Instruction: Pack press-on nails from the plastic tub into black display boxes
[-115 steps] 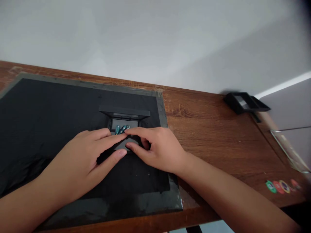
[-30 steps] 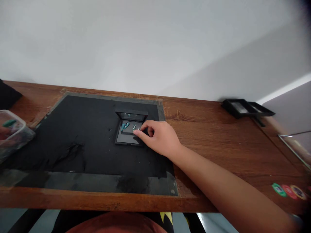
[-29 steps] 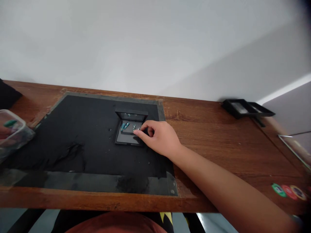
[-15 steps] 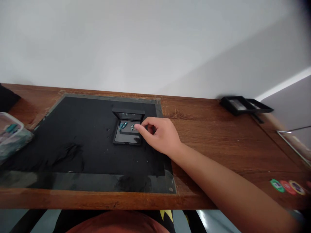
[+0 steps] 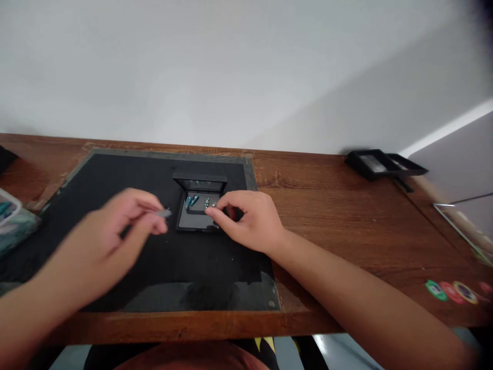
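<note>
1. A plain white wall (image 5: pixel 231 67) runs behind the brown wooden desk (image 5: pixel 346 216).
2. A black rectangular mat (image 5: pixel 115 257) covers the desk's left part.
3. At right, a pale grey cabinet side (image 5: pixel 458 164) catches a bright light strip.

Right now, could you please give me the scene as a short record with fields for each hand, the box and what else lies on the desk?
left hand: above the black mat, pinching a small grey piece, blurred
right hand: fingertips at the right edge of the small black box
small black box: open, lid raised at the back, on the mat
box contents: two teal pieces and a few tiny beads
desk: brown wood
far right: black trays
left edge: clear container, partly cut off
near right: round coloured stickers
</note>
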The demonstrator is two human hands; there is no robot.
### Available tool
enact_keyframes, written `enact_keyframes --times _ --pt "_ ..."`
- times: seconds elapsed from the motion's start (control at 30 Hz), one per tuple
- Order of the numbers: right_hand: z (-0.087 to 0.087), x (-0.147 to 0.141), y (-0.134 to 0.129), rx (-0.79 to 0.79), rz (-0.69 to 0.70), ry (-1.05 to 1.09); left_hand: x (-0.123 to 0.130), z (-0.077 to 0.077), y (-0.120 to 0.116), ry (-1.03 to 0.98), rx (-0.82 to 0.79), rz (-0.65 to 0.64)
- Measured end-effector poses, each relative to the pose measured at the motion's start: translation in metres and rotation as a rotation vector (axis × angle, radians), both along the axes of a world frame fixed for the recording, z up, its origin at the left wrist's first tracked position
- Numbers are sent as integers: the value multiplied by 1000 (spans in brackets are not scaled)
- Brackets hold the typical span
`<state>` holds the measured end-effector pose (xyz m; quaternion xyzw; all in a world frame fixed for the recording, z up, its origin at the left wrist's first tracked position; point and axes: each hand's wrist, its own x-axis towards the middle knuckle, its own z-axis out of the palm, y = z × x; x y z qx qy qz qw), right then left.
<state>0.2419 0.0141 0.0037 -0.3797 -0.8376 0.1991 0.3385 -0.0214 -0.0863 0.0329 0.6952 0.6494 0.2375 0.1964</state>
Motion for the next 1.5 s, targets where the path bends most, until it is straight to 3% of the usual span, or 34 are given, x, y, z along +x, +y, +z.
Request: enact_keyframes --times 0.07,0.17,0.3,0.5,0.93,1.07,1.3,1.5 --pt "-2 0 0 84 53 81 25 2 25 -11 -76 -180" --pt "-4 1 1 240 194 201 45 -1 42 -95 -104 -309" --pt "-8 0 1 353 298 193 48 -7 46 -164 -117 -330" --pt "-13 -1 2 296 286 135 47 -17 47 -223 -25 -307" --pt "-8 3 0 304 338 86 49 -11 44 -298 85 -359" --pt "-3 4 0 290 374 112 47 -13 38 -324 100 -380" --pt "2 4 -3 284 356 157 48 -21 36 -328 280 -343" --pt "0 6 -2 268 370 186 47 -19 37 -338 275 -398"
